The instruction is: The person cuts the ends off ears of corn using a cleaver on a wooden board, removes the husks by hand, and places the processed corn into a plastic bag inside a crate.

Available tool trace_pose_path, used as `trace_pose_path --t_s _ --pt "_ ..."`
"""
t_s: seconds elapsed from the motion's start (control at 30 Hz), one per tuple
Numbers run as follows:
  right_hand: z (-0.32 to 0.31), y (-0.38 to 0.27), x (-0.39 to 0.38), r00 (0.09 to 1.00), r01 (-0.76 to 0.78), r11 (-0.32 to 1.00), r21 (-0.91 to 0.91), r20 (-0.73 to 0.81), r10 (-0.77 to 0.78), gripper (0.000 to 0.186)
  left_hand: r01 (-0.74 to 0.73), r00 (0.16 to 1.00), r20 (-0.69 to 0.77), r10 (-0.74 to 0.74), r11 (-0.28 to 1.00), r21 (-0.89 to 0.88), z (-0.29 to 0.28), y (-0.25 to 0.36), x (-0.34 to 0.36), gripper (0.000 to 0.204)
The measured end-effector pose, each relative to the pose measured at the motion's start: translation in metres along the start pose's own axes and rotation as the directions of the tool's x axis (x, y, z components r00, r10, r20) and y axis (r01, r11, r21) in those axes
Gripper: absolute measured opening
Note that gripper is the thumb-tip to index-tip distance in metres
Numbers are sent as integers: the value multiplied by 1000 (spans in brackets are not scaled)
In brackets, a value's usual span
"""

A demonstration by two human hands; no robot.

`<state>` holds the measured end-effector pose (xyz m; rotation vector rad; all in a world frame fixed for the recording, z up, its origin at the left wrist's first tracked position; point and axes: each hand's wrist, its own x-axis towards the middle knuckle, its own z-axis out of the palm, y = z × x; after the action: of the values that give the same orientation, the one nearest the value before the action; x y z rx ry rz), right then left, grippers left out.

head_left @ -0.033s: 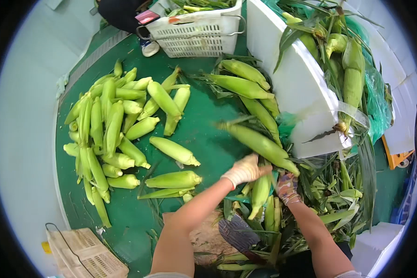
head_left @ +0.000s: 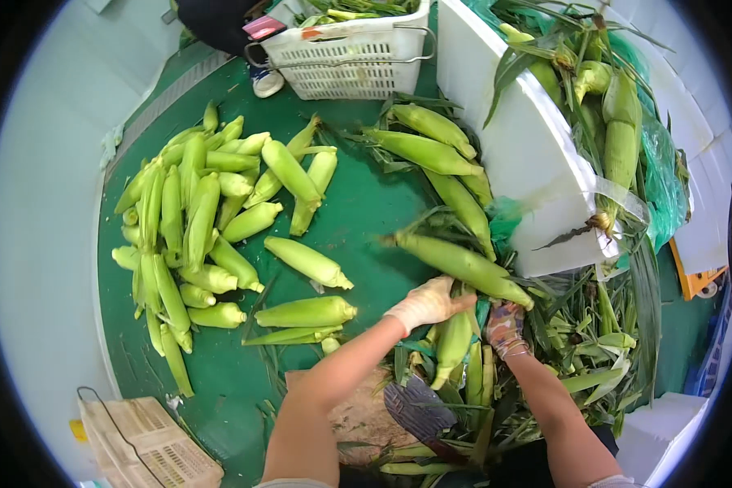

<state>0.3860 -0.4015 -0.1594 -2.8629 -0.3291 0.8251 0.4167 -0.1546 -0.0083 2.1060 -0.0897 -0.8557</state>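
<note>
A long green corn ear (head_left: 455, 262) still in its husk lies slanted across my lap area, tip pointing left. My right hand (head_left: 504, 327), in a patterned glove, grips its thick base end. My left hand (head_left: 428, 305), in a white glove, is closed on the husk at the ear's underside. Just below both hands hangs another ear (head_left: 454, 348) among loose husk leaves. To the left, a big pile of trimmed pale-green ears (head_left: 189, 220) is spread over the green floor (head_left: 358, 220).
A white foam box (head_left: 520, 154) holding unhusked corn (head_left: 622, 130) stands at the right, with more ears (head_left: 431, 150) leaning beside it. A white plastic basket (head_left: 350, 53) sits at the back. A beige crate (head_left: 146, 446) is at lower left. Husk leaves (head_left: 598, 329) heap at my right.
</note>
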Motion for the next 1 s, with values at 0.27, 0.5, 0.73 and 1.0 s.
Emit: trace_pose_path --t_s 0.27,0.5,0.73,1.0 --pt "-17 -6 -4 991 50 994 -96 -123 -62 65 105 268 -877 400 892 439 -182 -85 -32 15" --pt "-40 -20 -20 992 83 983 -164 -78 -97 64 637 330 -934 -136 763 114 -254 -117 43 45" --pt "-32 -4 -23 999 37 991 -132 4 -37 59 777 551 -760 -344 545 317 -246 -148 -11 41" --pt "-6 3 -21 997 68 943 327 -53 -54 58 231 787 -572 230 750 620 -350 -140 11 29"
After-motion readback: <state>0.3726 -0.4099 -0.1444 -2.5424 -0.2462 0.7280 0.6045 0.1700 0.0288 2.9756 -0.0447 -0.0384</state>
